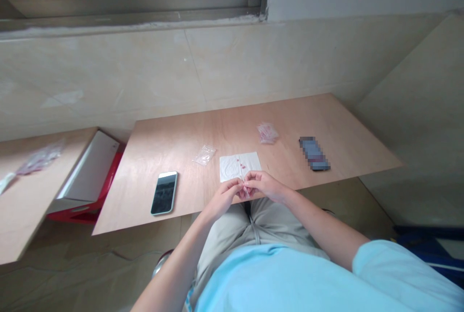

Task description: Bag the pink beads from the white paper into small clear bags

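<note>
My left hand [229,193] and my right hand [265,185] meet at the near edge of the table, with fingers pinched together. Between the fingertips is what looks like a small clear plastic bag [246,189] with something red in it; the fingers hide most of it. Just beyond the hands lies a white sheet of paper or tissue [229,164] with several small red pieces [242,166] on it. To the left of the sheet are clear plastic bags [205,155]. Behind it, to the right, is a little pile of clear bags with pinkish-red contents [267,133].
On the wooden table [203,128], a phone [164,193] lies at the left and another phone-like object [314,153], blurred out, at the right. A second table [32,196] at far left bears more plastic bags. Beside it are a white box [90,172] and a red crate [81,214].
</note>
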Demonstrator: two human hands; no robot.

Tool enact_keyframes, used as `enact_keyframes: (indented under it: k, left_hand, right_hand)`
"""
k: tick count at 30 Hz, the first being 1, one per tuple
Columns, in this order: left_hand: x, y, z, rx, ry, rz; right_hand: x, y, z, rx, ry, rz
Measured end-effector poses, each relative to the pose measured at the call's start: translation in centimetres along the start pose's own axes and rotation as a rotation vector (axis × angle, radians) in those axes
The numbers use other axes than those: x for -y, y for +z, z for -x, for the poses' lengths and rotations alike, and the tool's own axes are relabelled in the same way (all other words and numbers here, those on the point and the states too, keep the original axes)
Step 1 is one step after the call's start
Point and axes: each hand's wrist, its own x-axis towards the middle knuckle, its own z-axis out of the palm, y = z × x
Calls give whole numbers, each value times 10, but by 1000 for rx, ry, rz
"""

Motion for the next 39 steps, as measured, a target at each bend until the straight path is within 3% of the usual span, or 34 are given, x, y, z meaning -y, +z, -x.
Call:
enact_keyframes:
  k: [10, 20, 30, 39]
  left_hand:
    - [-7, 2, 3, 17, 20, -39]
    - [1, -2, -1, -98, 63, -99]
    - [2, 3, 1, -94, 58, -233]
    - [6, 0, 0, -78, 65, -138]
  right_hand:
    - [7, 5, 3, 64, -43, 2]
    - [2, -1, 0, -17, -90, 180]
    - [-3, 0, 1, -23, -149, 243]
    - [-8, -3, -2, -35, -146, 200]
